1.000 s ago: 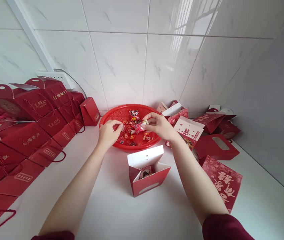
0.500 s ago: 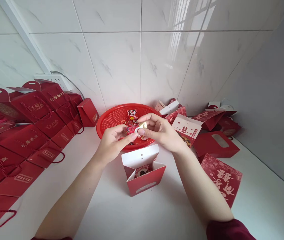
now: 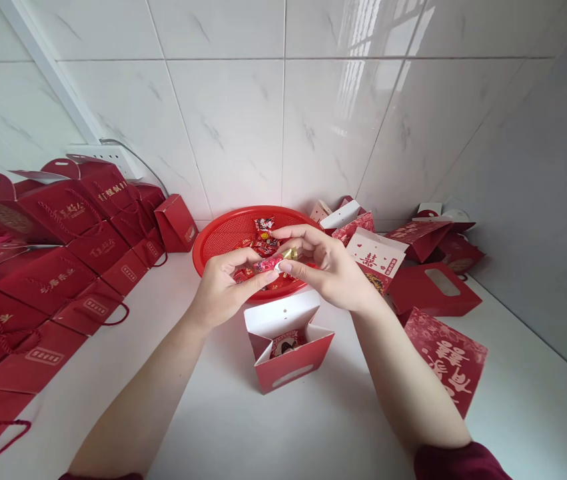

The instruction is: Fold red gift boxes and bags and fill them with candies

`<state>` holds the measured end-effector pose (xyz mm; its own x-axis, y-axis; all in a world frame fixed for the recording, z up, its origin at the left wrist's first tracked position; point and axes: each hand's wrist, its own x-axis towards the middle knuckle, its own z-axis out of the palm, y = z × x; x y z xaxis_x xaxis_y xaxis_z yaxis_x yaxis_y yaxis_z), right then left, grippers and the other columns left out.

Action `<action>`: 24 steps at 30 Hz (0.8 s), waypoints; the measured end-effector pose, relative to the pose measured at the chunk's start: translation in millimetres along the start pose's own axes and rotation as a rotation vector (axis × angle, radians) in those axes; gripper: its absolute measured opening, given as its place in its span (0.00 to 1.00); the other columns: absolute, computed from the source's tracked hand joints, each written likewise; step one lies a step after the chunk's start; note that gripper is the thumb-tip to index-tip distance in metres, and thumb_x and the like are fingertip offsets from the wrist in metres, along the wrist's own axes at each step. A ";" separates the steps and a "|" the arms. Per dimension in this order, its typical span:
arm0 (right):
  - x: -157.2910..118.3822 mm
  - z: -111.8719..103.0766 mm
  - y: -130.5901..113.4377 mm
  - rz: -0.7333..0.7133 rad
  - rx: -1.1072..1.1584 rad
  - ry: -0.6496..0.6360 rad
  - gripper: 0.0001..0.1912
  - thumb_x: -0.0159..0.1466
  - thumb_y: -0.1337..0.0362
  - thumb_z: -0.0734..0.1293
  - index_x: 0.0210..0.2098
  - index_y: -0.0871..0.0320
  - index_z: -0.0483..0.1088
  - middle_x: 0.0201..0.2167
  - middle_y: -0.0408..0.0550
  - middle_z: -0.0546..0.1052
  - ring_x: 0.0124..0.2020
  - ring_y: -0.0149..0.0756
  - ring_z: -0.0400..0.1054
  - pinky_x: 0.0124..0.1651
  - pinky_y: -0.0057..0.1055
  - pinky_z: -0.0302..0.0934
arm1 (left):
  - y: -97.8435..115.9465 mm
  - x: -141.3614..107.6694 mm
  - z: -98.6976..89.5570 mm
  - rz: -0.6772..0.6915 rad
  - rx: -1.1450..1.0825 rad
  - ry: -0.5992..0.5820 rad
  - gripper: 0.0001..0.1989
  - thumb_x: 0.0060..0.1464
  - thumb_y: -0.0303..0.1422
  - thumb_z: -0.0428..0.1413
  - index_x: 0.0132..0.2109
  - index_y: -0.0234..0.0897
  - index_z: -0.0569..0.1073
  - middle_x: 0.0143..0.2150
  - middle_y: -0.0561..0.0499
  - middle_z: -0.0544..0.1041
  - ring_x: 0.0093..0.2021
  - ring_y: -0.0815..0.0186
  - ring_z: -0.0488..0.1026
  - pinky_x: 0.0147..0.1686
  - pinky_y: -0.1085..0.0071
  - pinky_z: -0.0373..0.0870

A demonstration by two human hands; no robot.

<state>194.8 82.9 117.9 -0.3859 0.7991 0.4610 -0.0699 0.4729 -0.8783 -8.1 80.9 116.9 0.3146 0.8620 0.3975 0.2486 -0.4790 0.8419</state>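
Observation:
Over the front of a red plastic basket [image 3: 208, 233], my left hand [image 3: 230, 280] pinches a small pink-and-red wrapped candy [image 3: 267, 264]. My right hand [image 3: 316, 263] grips a gold-wrapped candy [image 3: 290, 254] right beside it, and the fingertips of both hands nearly meet. More wrapped candies [image 3: 264, 227] lie in the basket, partly hidden by my hands. Just below my hands stands an open red box [image 3: 293, 367] with a white inner flap raised at the back. A red-and-white patterned packet [image 3: 286, 341] shows inside it.
Rows of red gift boxes [image 3: 98, 250] with rope handles fill the left side. A single red box [image 3: 178, 223] stands left of the basket. Flat and folded red cartons [image 3: 433, 290] lie at the right, close to my right forearm. A tiled wall [image 3: 233, 120] rises behind.
The candies between my fingers have tilted, so less of the round white part shows. My right fingers have spread a little. The view has shifted slightly.

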 end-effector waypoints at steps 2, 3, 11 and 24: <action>-1.9 1.3 -2.5 -0.019 -0.066 0.016 0.19 0.66 0.63 0.68 0.56 0.53 0.67 0.43 0.47 0.75 0.45 0.37 0.70 0.53 0.40 0.66 | 1.9 -0.9 1.6 0.014 0.044 0.004 0.08 0.54 0.38 0.63 0.35 0.38 0.77 0.33 0.51 0.78 0.35 0.64 0.73 0.38 0.68 0.71; -2.9 1.8 -4.1 -0.026 -0.092 0.018 0.19 0.67 0.63 0.68 0.57 0.53 0.67 0.43 0.47 0.75 0.45 0.37 0.70 0.52 0.40 0.66 | 3.0 -1.4 2.4 0.016 0.062 0.002 0.09 0.55 0.39 0.63 0.35 0.38 0.77 0.34 0.51 0.79 0.36 0.63 0.74 0.39 0.68 0.71; -13.1 -15.3 -25.9 -0.218 -0.326 0.201 0.21 0.69 0.61 0.66 0.60 0.49 0.62 0.45 0.49 0.76 0.48 0.41 0.73 0.52 0.40 0.69 | 14.7 -7.4 -6.5 -0.123 0.259 -0.252 0.17 0.55 0.44 0.60 0.49 0.43 0.76 0.43 0.48 0.81 0.37 0.62 0.77 0.34 0.69 0.72; -16.1 -21.3 -30.1 -0.159 -0.133 0.260 0.10 0.62 0.61 0.74 0.40 0.52 0.70 0.38 0.46 0.75 0.39 0.36 0.72 0.42 0.35 0.70 | 22.7 -11.7 -3.4 -0.051 0.257 -0.138 0.12 0.55 0.39 0.62 0.46 0.45 0.78 0.43 0.52 0.81 0.43 0.62 0.77 0.41 0.71 0.73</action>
<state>222.7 63.8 139.6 -0.1312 0.7713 0.6228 0.0169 0.6299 -0.7765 -9.2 60.5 132.6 0.4134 0.8635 0.2888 0.4855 -0.4774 0.7323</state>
